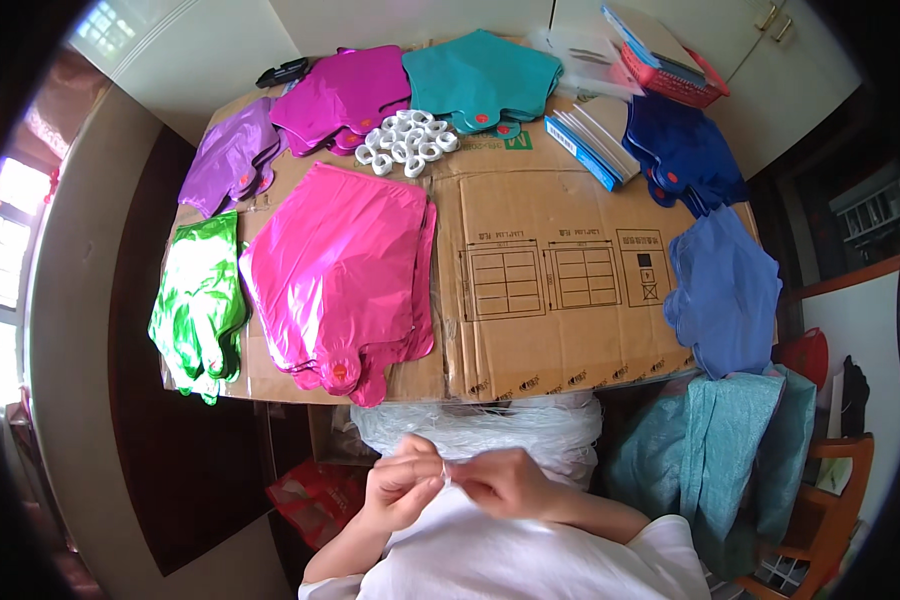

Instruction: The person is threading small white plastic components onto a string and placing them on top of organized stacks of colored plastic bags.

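My left hand (407,483) and my right hand (510,486) meet in front of my white shirt, below the table's near edge. The fingers of both are pinched together around something small and whitish, mostly hidden between them. Just beyond the hands lies a thick bundle of whitish, glossy strands (480,432). On the cardboard above it rests a stack of flat pink foil pieces (340,270) that look like uninflated balloons, their rounded tabs hanging over the near edge. Several small white rings or rolls (408,142) sit in a cluster behind the pink stack.
Flat stacks in green (200,300), purple (232,160), magenta (345,95), teal (482,80), dark blue (685,150) and light blue (725,290) ring the cardboard (510,350). A blue box (585,150) with thin white sticks and a red basket (680,80) stand at the far right.
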`<state>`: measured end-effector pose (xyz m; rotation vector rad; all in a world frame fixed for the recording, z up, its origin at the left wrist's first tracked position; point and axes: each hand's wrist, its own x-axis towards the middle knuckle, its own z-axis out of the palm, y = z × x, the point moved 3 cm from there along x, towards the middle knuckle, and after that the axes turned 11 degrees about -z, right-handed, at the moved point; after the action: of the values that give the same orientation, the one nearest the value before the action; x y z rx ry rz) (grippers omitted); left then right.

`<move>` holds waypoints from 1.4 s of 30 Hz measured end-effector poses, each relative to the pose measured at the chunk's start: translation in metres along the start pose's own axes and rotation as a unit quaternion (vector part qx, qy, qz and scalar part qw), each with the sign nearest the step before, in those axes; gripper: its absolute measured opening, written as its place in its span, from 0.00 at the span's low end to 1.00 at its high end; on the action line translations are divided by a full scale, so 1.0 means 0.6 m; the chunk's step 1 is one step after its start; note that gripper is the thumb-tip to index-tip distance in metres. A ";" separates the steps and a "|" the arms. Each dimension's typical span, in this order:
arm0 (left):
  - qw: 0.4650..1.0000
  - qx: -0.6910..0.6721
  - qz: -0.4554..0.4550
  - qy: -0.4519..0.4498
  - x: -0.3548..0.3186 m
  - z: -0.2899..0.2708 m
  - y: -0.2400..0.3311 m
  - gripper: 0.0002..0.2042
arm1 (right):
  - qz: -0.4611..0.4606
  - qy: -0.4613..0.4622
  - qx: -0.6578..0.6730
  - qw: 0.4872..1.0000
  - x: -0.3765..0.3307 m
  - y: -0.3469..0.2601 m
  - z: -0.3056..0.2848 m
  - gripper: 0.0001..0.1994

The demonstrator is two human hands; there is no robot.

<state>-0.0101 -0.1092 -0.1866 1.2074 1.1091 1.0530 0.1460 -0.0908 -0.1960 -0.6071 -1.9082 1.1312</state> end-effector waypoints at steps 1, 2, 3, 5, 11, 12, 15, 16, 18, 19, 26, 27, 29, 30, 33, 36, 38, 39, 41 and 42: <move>0.981 0.189 0.047 0.020 0.009 -0.003 0.012 0.07 | -0.038 -0.045 0.019 0.998 -0.001 -0.010 0.001 0.04; 0.972 0.224 0.063 -0.004 0.010 -0.001 0.019 0.07 | -0.019 -0.035 0.039 0.998 -0.004 -0.012 -0.010 0.04; 0.962 0.259 0.078 -0.027 0.009 0.002 0.024 0.08 | -0.001 -0.026 0.059 0.998 -0.002 -0.016 -0.024 0.04; 0.973 0.159 0.060 -0.155 0.008 0.004 0.023 0.10 | 0.039 0.023 0.056 0.997 0.003 -0.009 -0.037 0.03; 0.913 0.385 0.134 -0.025 0.010 0.009 0.031 0.12 | -0.001 -0.017 0.053 0.998 0.000 -0.015 -0.028 0.03; 0.918 0.371 0.119 -0.067 0.009 0.008 0.032 0.12 | 0.025 -0.017 0.062 0.998 0.002 -0.016 -0.040 0.04; 0.987 0.053 0.059 -0.139 0.008 0.000 0.029 0.13 | 0.003 0.018 0.010 1.000 0.004 -0.004 -0.023 0.04; 0.984 0.155 0.086 -0.024 0.007 0.002 0.034 0.12 | -0.011 0.013 -0.007 1.000 0.004 -0.005 -0.014 0.04; 0.882 0.443 0.147 0.065 0.020 0.015 0.050 0.11 | -0.072 -0.016 0.008 0.997 0.006 -0.023 -0.016 0.03; 0.880 0.455 0.137 0.012 0.020 0.015 0.050 0.11 | -0.075 -0.014 0.021 0.997 0.007 -0.029 -0.027 0.02; 0.931 0.346 0.116 -0.022 0.016 0.012 0.061 0.13 | -0.109 -0.045 -0.011 0.993 0.005 -0.036 -0.017 0.03; 0.939 0.319 0.110 -0.069 0.016 0.012 0.059 0.12 | -0.096 -0.021 0.012 0.995 0.004 -0.037 -0.027 0.03; 0.967 0.133 0.084 -0.202 0.014 0.006 0.051 0.09 | -0.070 0.009 0.021 0.997 0.005 -0.027 -0.035 0.03; 0.979 0.032 0.075 -0.186 0.012 0.003 0.047 0.08 | -0.056 0.014 0.004 0.998 0.008 -0.013 -0.030 0.03; 0.993 -0.086 0.052 -0.067 0.005 -0.003 0.036 0.09 | -0.079 -0.026 -0.006 0.996 0.005 -0.019 -0.015 0.03; 0.924 0.359 0.114 -0.065 0.017 0.007 0.053 0.08 | -0.098 -0.032 0.070 0.992 0.011 -0.030 -0.038 0.04; 0.965 0.069 0.058 -0.245 0.010 0.001 0.044 0.03 | -0.099 -0.043 0.097 0.989 0.015 -0.026 -0.041 0.04; 0.969 -0.078 0.040 -0.232 0.008 -0.003 0.042 0.05 | -0.103 -0.049 0.088 0.990 0.016 -0.017 -0.033 0.03; 0.953 -0.255 0.049 -0.154 0.009 -0.009 0.040 0.10 | -0.104 -0.082 0.080 0.988 0.016 -0.006 -0.016 0.04; 0.991 -0.047 0.069 -0.106 0.006 -0.011 0.042 0.07 | -0.116 -0.065 0.070 0.989 0.014 -0.009 -0.011 0.04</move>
<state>-0.0164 -0.1030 -0.1621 1.3014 0.8121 1.0431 0.1469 -0.0838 -0.1859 -0.2326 -1.9317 1.1639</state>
